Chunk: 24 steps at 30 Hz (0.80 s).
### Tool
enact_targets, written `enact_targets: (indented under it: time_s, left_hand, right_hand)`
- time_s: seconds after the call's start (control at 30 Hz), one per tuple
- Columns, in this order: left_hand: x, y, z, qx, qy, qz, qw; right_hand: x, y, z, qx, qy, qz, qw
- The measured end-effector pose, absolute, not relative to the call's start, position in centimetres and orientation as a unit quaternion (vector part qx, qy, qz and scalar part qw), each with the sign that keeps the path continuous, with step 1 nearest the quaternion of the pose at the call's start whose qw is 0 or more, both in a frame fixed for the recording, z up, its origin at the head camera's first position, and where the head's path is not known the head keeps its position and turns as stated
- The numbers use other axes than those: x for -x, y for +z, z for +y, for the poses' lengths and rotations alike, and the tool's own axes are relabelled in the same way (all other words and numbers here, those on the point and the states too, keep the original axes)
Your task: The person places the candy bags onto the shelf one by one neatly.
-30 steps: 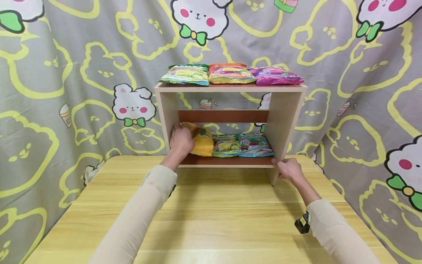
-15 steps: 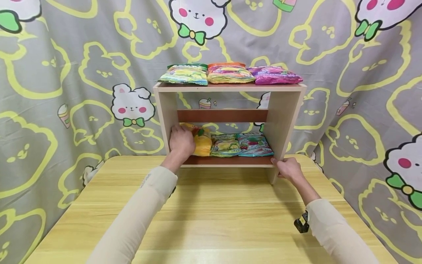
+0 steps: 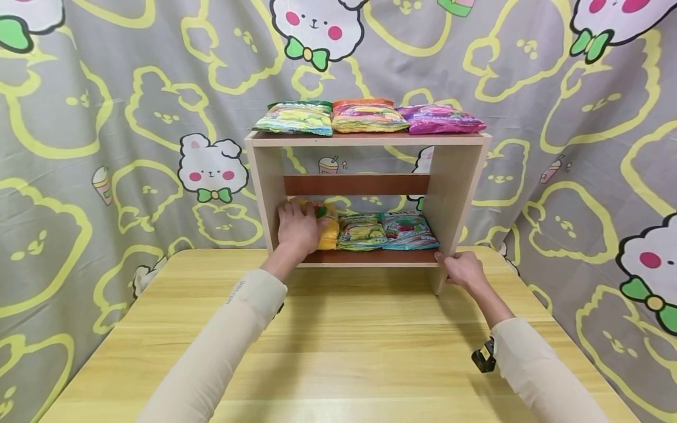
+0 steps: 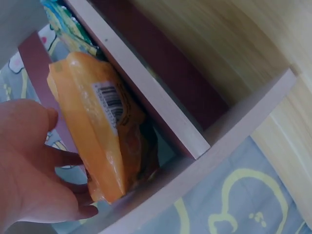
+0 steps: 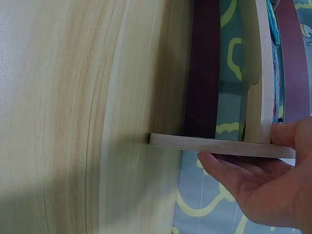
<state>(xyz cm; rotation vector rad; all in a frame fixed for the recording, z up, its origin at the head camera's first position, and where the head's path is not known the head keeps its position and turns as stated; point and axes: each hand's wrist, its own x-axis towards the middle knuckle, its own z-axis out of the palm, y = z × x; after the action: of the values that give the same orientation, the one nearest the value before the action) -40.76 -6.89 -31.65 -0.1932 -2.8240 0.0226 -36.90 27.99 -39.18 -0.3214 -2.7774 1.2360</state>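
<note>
On the lower board of a small shelf unit (image 3: pixel 365 257), a yellow-orange snack bag (image 3: pixel 329 228) lies at the left end. My left hand (image 3: pixel 300 226) rests on that bag from above, its fingers extended. The left wrist view shows the bag's barcode side (image 4: pixel 97 112), with my fingertips at its edge and my thumb a little apart from it. To its right lie a green-yellow candy bag (image 3: pixel 362 232) and a teal candy bag (image 3: pixel 407 230). My right hand (image 3: pixel 462 269) grips the shelf's right side panel (image 5: pixel 219 145), thumb inside and fingers outside.
On the top board sit a green bag (image 3: pixel 296 118), an orange bag (image 3: pixel 369 116) and a purple bag (image 3: pixel 444 119). The shelf stands toward the back of a wooden table (image 3: pixel 359 352). A patterned grey curtain (image 3: pixel 158 88) hangs behind.
My left hand has shifted slightly right, spreading over the yellow-orange bag, which now sits a little lower and flatter. My right hand keeps its hold on the side panel.
</note>
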Motion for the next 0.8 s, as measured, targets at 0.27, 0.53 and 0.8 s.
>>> enact_targets:
  time_s: [0.27,0.53,0.8]
  left_hand:
    - [40.3,-32.5,-6.5,0.062,-0.032,-0.992,0.101]
    - [40.1,-32.9,-6.6,0.063,-0.064,-0.994,0.068]
    - [40.0,-33.7,-6.7,0.06,-0.064,-0.994,0.065]
  right_hand:
    - [37.0,-39.2,28.0,0.105,0.406,-0.907,0.043]
    - [37.0,-39.2,28.0,0.105,0.401,-0.909,0.05]
    - [37.0,-39.3,28.0,0.104,0.405,-0.907,0.049]
